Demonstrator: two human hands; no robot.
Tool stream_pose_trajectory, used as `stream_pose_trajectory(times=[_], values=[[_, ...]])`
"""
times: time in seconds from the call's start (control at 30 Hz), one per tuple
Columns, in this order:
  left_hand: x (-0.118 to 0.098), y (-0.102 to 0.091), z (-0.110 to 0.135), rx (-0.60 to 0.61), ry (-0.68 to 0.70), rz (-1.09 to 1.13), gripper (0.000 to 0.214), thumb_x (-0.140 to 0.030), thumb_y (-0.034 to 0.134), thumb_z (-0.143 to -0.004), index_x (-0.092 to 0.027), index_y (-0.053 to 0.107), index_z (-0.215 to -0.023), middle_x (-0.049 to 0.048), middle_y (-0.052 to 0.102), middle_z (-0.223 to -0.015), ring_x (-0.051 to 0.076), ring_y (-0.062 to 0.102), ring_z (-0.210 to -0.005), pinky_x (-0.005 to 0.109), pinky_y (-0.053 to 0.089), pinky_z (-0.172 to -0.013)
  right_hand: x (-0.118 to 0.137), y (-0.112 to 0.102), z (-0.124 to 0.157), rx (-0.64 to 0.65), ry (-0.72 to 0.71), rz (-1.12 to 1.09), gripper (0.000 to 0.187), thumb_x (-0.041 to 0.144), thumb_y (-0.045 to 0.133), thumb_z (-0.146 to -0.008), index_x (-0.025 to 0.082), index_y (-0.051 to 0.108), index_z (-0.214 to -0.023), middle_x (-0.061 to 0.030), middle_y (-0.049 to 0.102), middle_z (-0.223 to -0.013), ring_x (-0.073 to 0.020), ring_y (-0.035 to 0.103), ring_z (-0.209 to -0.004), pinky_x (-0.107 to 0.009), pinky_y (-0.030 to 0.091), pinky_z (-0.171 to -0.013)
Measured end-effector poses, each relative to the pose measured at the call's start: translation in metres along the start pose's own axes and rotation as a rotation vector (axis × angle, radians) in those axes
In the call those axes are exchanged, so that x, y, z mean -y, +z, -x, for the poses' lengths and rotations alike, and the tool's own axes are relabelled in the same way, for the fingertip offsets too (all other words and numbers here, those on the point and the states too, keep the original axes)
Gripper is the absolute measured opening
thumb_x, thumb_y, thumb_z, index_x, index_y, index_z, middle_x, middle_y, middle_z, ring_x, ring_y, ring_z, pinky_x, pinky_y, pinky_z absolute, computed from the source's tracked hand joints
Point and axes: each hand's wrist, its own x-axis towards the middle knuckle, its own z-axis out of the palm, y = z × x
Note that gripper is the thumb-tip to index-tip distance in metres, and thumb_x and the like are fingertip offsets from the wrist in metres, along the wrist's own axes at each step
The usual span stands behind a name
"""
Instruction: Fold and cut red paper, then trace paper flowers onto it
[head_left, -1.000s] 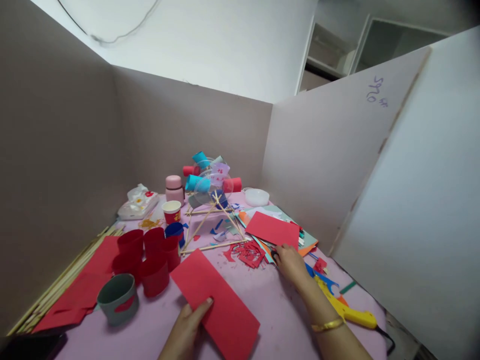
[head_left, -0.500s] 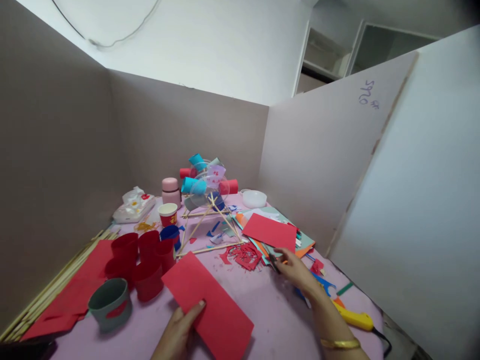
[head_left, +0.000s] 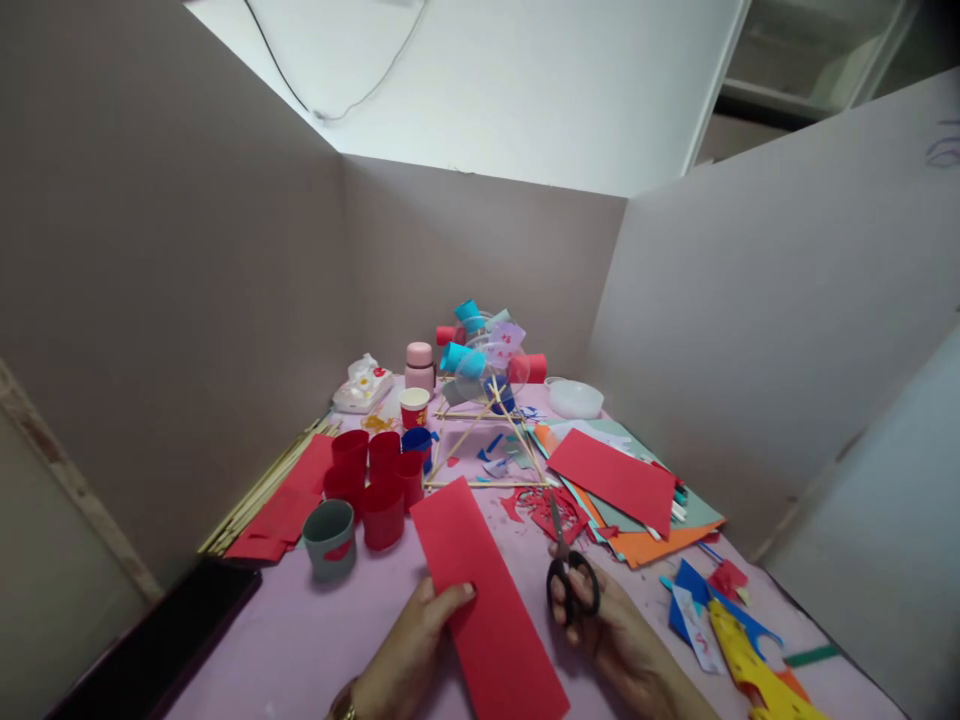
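Pinched between the thumb and fingers of my left hand (head_left: 424,640) is a flat red sheet of paper (head_left: 491,610), tilted away toward the upper left. To its right, my right hand (head_left: 600,625) holds black-handled scissors (head_left: 571,582), fingers in the loops and blades pointing away from me. The blades look closed or nearly so, and they are apart from the paper. Just beyond the scissors lies a heap of red paper scraps (head_left: 551,512). Left of the sheet stand several red paper cups (head_left: 384,515) and a grey-green one (head_left: 330,540).
A stick frame (head_left: 487,485) carries a wheel with coloured paper tubes (head_left: 463,360) at the back. Another red sheet (head_left: 611,480) lies on stacked coloured paper at right. A yellow glue gun (head_left: 754,665) sits near right. Wooden sticks (head_left: 262,490) line the left edge; a black object (head_left: 157,640) is at lower left.
My right hand has picked up the scissors from beside the paper stack and brought them nearer to me. My left hand still holds the red sheet. The view has turned left.
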Motion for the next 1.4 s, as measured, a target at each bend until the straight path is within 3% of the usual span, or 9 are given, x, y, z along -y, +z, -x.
stream_pose_trajectory(times=[0.13, 0.3, 0.53, 0.73, 1.0, 1.13, 1.23, 1.33, 1.4], values=[[0.0, 0.003, 0.003, 0.058, -0.028, 0.018, 0.031, -0.024, 0.063, -0.078, -0.011, 0.063, -0.106, 0.0178, 0.069, -0.103, 0.031, 0.066, -0.09, 0.043, 0.048, -0.084, -0.014, 0.011, 0.002, 0.049, -0.029, 0.155, 0.044, 0.045, 0.077, -0.067, 0.02, 0.048, -0.088, 0.0085, 0.052, -0.052, -0.0074, 0.048, -0.042, -0.015, 0.03, -0.039], [0.005, 0.005, 0.003, 0.046, -0.064, -0.021, 0.03, -0.022, 0.067, -0.074, -0.01, 0.065, -0.102, 0.0164, 0.071, -0.098, 0.03, 0.067, -0.088, 0.039, 0.048, -0.081, -0.017, 0.025, 0.008, 0.148, -0.051, 0.217, 0.05, 0.039, 0.082, -0.06, 0.021, 0.045, -0.087, 0.0079, 0.054, -0.061, -0.0057, 0.044, -0.049, -0.016, 0.031, -0.046], [-0.004, -0.005, -0.007, -0.174, 0.08, -0.078, 0.035, -0.04, 0.067, -0.077, -0.011, 0.065, -0.097, 0.012, 0.073, -0.085, 0.026, 0.068, -0.076, 0.034, 0.052, -0.068, -0.018, 0.031, 0.009, 0.188, -0.053, 0.42, 0.042, 0.031, 0.078, -0.059, 0.021, 0.045, -0.082, 0.0098, 0.047, -0.054, -0.0059, 0.035, -0.044, -0.016, 0.024, -0.041], [0.001, 0.005, -0.007, -0.137, 0.138, -0.106, 0.04, -0.047, 0.063, -0.077, -0.018, 0.062, -0.105, 0.0089, 0.068, -0.106, 0.024, 0.064, -0.092, 0.032, 0.05, -0.078, -0.015, 0.035, 0.006, -0.027, -0.162, 0.314, 0.044, 0.034, 0.077, -0.06, 0.021, 0.045, -0.087, 0.0091, 0.048, -0.057, -0.0071, 0.038, -0.047, -0.018, 0.028, -0.044], [0.029, 0.017, -0.007, -0.262, 0.17, -0.277, 0.033, -0.047, 0.063, -0.077, -0.016, 0.063, -0.089, 0.0041, 0.068, -0.079, 0.019, 0.061, -0.067, 0.024, 0.047, -0.058, -0.023, 0.048, 0.001, -0.186, -0.303, 0.268, 0.044, 0.036, 0.078, -0.06, 0.021, 0.046, -0.086, 0.0075, 0.051, -0.059, -0.0099, 0.045, -0.053, -0.02, 0.035, -0.051], [0.02, 0.008, -0.011, -0.348, 0.25, -0.311, 0.03, -0.046, 0.069, -0.071, -0.017, 0.06, -0.071, -0.0011, 0.062, -0.062, 0.014, 0.053, -0.055, 0.021, 0.041, -0.051, -0.024, 0.05, 0.002, -0.136, -0.284, 0.235, 0.044, 0.04, 0.076, -0.064, 0.022, 0.044, -0.087, 0.0081, 0.05, -0.058, -0.0093, 0.045, -0.05, -0.02, 0.035, -0.048], [0.009, 0.002, -0.014, -0.405, 0.272, -0.263, 0.032, -0.049, 0.067, -0.073, -0.018, 0.062, -0.077, -0.0008, 0.064, -0.066, 0.015, 0.054, -0.056, 0.022, 0.043, -0.052, -0.023, 0.046, 0.007, -0.062, -0.253, 0.215, 0.042, 0.041, 0.075, -0.068, 0.023, 0.045, -0.093, 0.0052, 0.055, -0.067, -0.0107, 0.051, -0.056, -0.02, 0.038, -0.05], [-0.001, -0.001, -0.016, -0.497, 0.283, -0.177, 0.03, -0.044, 0.065, -0.076, -0.018, 0.063, -0.089, 0.0031, 0.07, -0.087, 0.019, 0.063, -0.077, 0.025, 0.049, -0.067, -0.023, 0.045, 0.016, 0.208, -0.206, 0.185, 0.044, 0.049, 0.071, -0.072, 0.022, 0.047, -0.098, -0.0007, 0.06, -0.079, -0.0137, 0.057, -0.067, -0.023, 0.04, -0.056], [-0.006, -0.001, -0.017, -0.576, 0.295, -0.122, 0.024, -0.037, 0.065, -0.078, -0.019, 0.064, -0.094, 0.0044, 0.07, -0.099, 0.021, 0.062, -0.095, 0.028, 0.048, -0.081, -0.025, 0.047, 0.024, 0.411, -0.126, 0.167, 0.051, 0.062, 0.066, -0.07, 0.021, 0.05, -0.095, -0.0011, 0.06, -0.072, -0.0137, 0.056, -0.06, -0.023, 0.038, -0.053]])
